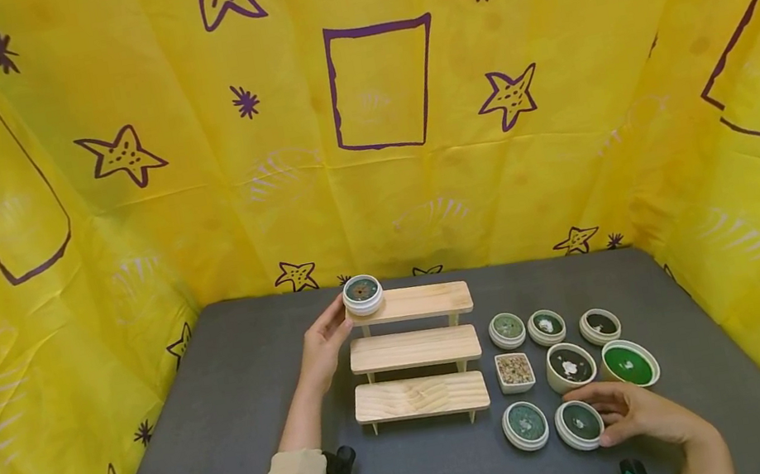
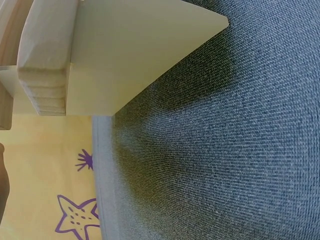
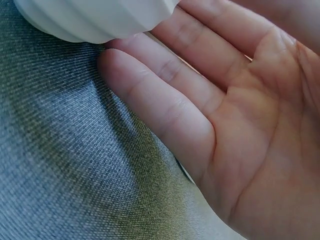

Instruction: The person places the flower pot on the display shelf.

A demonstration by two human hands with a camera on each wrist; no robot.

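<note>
My left hand (image 1: 323, 345) reaches to the left end of the wooden three-step stand's top shelf (image 1: 428, 300). Its fingers and thumb hold the side of a small round white pot (image 1: 365, 306) with a dark grey-green filling and a brownish middle. At the lower right, my right hand (image 1: 639, 413) grips another round white pot (image 1: 581, 425), dark green inside, between thumb and fingers on the table. The right wrist view shows the fluted white side of that pot (image 3: 95, 20) against the fingertips. In the left wrist view, only a dim sliver of hand appears at the edge.
Right of the stand sit several pots: a teal one (image 1: 525, 426), a square one with a speckled filling (image 1: 515, 371), a deeper dark one (image 1: 571, 366), a bright green one (image 1: 629, 363) and smaller round ones (image 1: 507, 330). A yellow patterned cloth (image 1: 407, 216) walls the dark grey table.
</note>
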